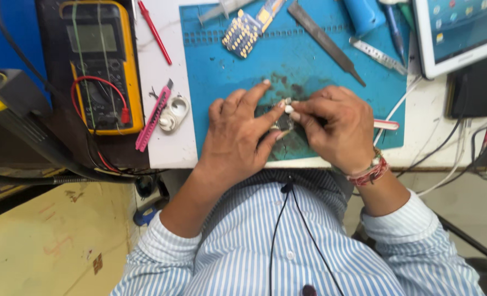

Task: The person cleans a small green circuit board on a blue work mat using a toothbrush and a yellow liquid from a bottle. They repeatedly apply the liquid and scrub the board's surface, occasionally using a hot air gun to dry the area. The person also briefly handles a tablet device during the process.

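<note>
A small dark electronic part (281,121), partly hidden, was pinched between both hands over a blue rubber work mat (309,60). The left hand (238,134) was closed round the part's near and left edge, thumb and forefinger clamped on it, probably to steady it flat on the mat. The right hand (334,129) was curled tight, fingertips pressed on a tiny white piece (288,108) at the top of the part; whether that piece was loose or fixed could not be told. The grip sat low and close to the body, likely for fine control. Just right of the grip a thin white-and-pink tool (386,125) poked out from under the right hand. Beyond the grip lay a small circuit board with yellow contact pads (242,33), a long grey metal file (323,39), a blue cylinder (364,15) and a steel ruler (378,55). Far right of the grip a white tablet (457,30) was propped. Left of the grip were a pink comb-like strip (152,118), a white ring-shaped plastic piece (175,113), a red probe (154,32) and a yellow multimeter (102,60) with red lead. The mat lay on a white bench top (164,148), its blue face grimy under the hands; cables trailed off the right edge. A yellowed floor (46,235) showed below left.
</note>
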